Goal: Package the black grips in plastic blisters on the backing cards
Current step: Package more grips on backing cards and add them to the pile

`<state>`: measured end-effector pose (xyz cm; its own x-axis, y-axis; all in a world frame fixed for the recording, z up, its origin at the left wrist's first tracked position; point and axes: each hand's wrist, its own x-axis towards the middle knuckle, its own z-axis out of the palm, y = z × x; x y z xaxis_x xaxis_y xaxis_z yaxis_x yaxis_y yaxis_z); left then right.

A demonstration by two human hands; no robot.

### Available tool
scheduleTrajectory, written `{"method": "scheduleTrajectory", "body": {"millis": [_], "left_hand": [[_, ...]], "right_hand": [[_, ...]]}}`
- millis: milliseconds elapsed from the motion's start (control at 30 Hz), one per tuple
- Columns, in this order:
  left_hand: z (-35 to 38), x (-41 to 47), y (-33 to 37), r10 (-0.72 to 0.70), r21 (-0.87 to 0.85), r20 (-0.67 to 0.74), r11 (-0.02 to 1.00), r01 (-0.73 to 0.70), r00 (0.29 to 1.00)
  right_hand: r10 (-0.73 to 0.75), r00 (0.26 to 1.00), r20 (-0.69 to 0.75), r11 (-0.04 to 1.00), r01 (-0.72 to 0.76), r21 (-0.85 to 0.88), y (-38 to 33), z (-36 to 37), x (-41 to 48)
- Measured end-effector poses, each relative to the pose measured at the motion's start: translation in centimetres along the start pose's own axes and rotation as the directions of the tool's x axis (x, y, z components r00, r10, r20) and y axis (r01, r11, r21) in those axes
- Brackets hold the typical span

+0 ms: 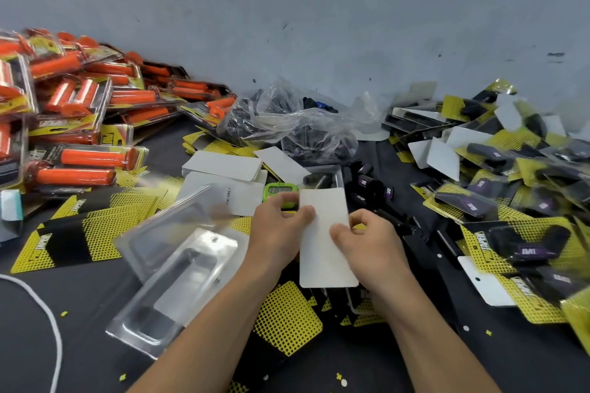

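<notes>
At ten o'clock, orange packs (79, 112) lie heaped out of the way. Empty clear blisters (178, 268) wait at eight o'clock, within easy reach. At centre, the left hand (281, 226) and right hand (367, 242) each pinch one side of a backing card (324, 249), blank side up, perhaps seating it on a blister beneath. Loose black grips (367, 183) sit at one o'clock. Finished black packs (472, 204) pile up at three o'clock.

The white card (323, 214) between the left hand (278, 230) and right hand (368, 244) is smooth, dull paper. Left of them, the clear blisters (178, 268) are shiny plastic. Beyond the hands, a crinkly clear plastic bag (287, 124) shines.
</notes>
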<state>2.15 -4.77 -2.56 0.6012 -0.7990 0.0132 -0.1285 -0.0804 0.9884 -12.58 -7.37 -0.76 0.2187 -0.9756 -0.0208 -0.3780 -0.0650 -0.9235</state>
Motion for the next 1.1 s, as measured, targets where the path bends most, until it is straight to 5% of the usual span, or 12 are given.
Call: {"method": "scheduleTrajectory", "body": {"millis": [233,467,667,833,933,1033,1100], "left_hand": [[0.3,-0.4,0.0,0.152,0.135,-0.134,0.982,-0.134,0.979],[-0.1,-0.5,0.4,0.017,-0.127,0.005,0.992,-0.017,1.000],[-0.1,0.4,-0.5,0.032,-0.048,-0.203,0.998,-0.042,0.979],[-0.2,0.0,0.2,0.044,-0.074,-0.195,0.995,-0.060,0.980],[-0.3,0.0,0.0,0.065,-0.107,-0.186,0.990,-0.086,0.980],[-0.1,-0.3,-0.1,0.094,-0.117,-0.110,0.987,-0.106,0.989],[0.2,-0.3,0.0,0.063,-0.206,0.049,0.977,-0.051,0.997]], "right_hand": [[-0.014,0.999,0.047,0.997,0.010,0.080,0.0,0.1,-0.2],[-0.003,0.999,0.036,1.000,0.002,0.007,0.3,-0.2,-0.2],[-0.004,0.956,0.293,0.966,-0.071,0.247,0.2,0.4,-0.1],[-0.021,0.965,0.260,0.956,-0.056,0.287,0.0,0.3,-0.4],[-0.157,0.987,0.047,0.984,0.152,0.092,0.0,0.1,-0.7],[-0.457,0.879,-0.138,0.868,0.407,-0.283,-0.1,-0.2,-1.3],[-0.582,0.805,-0.113,0.766,0.497,-0.408,-0.3,-0.1,-1.7]]}}
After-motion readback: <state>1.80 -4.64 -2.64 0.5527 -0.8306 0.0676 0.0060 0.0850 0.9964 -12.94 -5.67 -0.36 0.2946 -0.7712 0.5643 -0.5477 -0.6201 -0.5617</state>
